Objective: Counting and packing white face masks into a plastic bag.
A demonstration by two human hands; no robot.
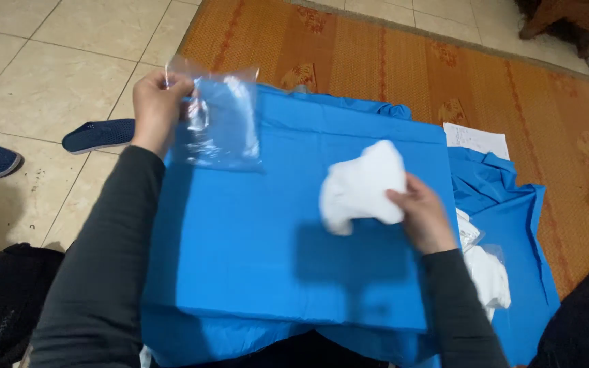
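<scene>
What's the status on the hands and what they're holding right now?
Left hand shut on clear plastic bag, held up. Right hand shut on white cloth over the blue fabric. Nothing between cloth and bag.

blue cloth [253, 252], white cloth [363, 187], orange patterned mat [390, 61].

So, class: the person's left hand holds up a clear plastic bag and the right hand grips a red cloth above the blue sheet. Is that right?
Not quite. The cloth in the right hand is white, not red, as the head view shows. The rest stands: the left hand holds up a clear plastic bag above the blue sheet.
</scene>
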